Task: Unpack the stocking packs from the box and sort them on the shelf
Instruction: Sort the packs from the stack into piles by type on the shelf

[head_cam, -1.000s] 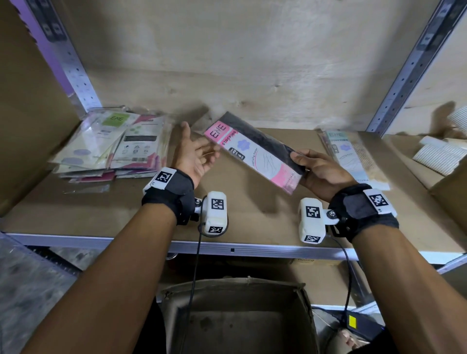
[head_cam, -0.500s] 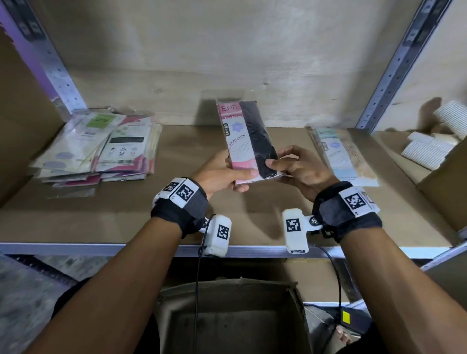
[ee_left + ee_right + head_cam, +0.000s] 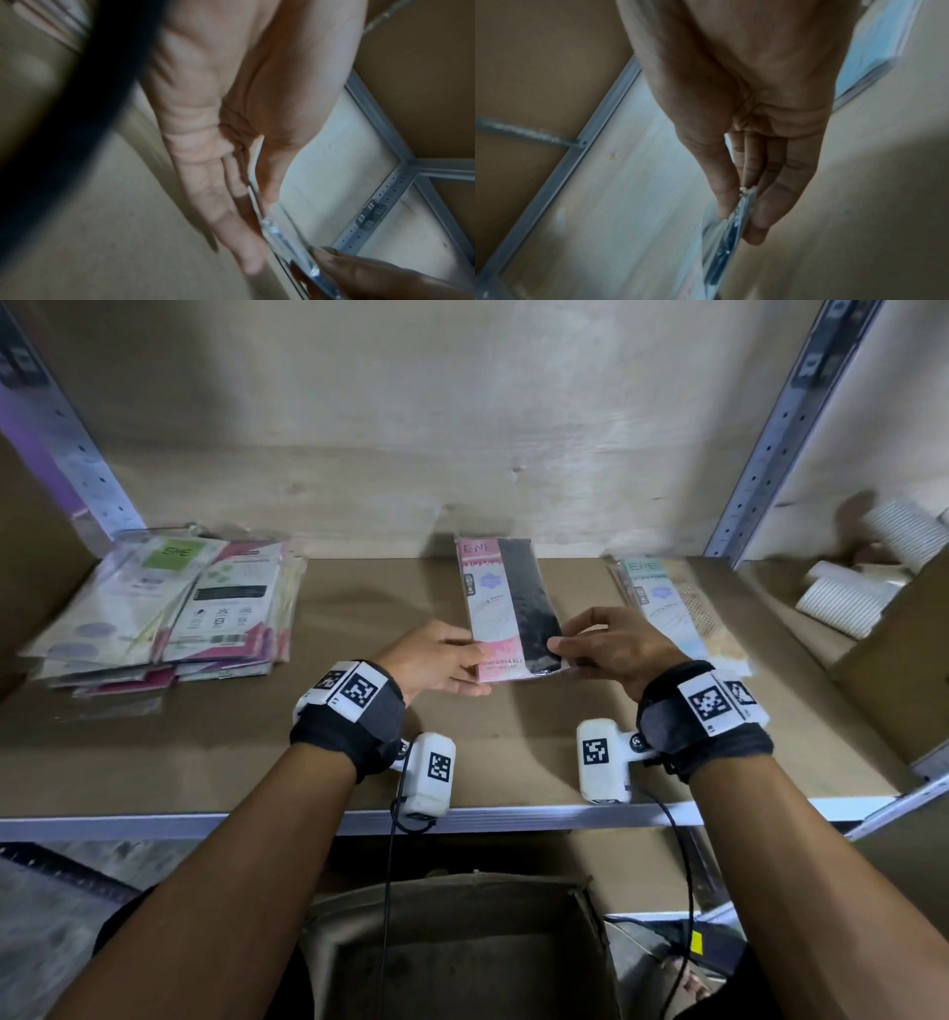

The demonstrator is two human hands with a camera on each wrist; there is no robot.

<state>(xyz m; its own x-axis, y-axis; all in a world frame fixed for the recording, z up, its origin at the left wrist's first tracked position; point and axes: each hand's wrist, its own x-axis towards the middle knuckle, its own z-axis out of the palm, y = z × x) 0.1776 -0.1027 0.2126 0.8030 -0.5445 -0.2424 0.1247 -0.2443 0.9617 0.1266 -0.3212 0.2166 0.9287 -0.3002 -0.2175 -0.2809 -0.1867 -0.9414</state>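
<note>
A pink-labelled pack of black stockings lies lengthwise over the middle of the brown shelf board, its far end near the back wall. My left hand pinches its near left corner between thumb and fingers, and my right hand pinches its near right corner. The wrist views show the pack edge-on between thumb and fingers. A blue-labelled beige pack lies just right of my right hand. The open cardboard box stands below the shelf edge.
A loose pile of several mixed packs fills the shelf's left side. White ribbed items lie in the bay to the right, behind a metal upright. A cardboard edge juts in at far right.
The pack went from a diagonal hold in my right hand alone to a two-handed hold, turned lengthwise. It moved forward and down toward the shelf's middle.
</note>
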